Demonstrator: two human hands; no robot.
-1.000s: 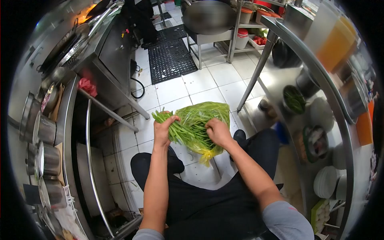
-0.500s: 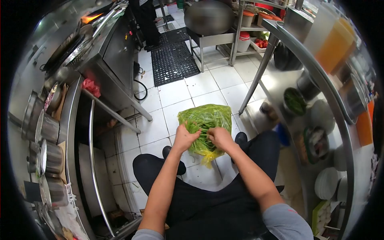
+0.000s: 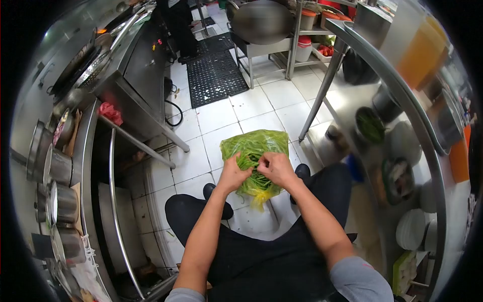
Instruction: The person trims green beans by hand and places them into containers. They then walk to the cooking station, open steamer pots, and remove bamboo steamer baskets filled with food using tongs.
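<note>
A clear yellow-green plastic bag (image 3: 269, 138) full of thin green vegetable stems (image 3: 257, 178) sits between my feet, its gathered yellow end toward me. Through a gap in the plastic, the stems show between my hands. On the left side of this gap, my left hand (image 3: 233, 173) is closed on the bag. Just across from it, my right hand (image 3: 277, 169) is closed in a pinch over the stems; whatever its fingertips hold is too small to make out.
White floor tiles (image 3: 221, 143) surround the bag. On the left stands a steel counter with metal pots (image 3: 64, 201). A steel shelf unit (image 3: 432, 166) with bowls and plates is on the right. Ahead lie a black rubber mat (image 3: 217, 78) and a large wok (image 3: 262, 22); a person in dark clothes (image 3: 176, 30) stands farther off.
My right hand has risen slightly from the stems, its fingers now more tightly pinched. My left hand stays on the bag's left side. The view has shifted a little.
</note>
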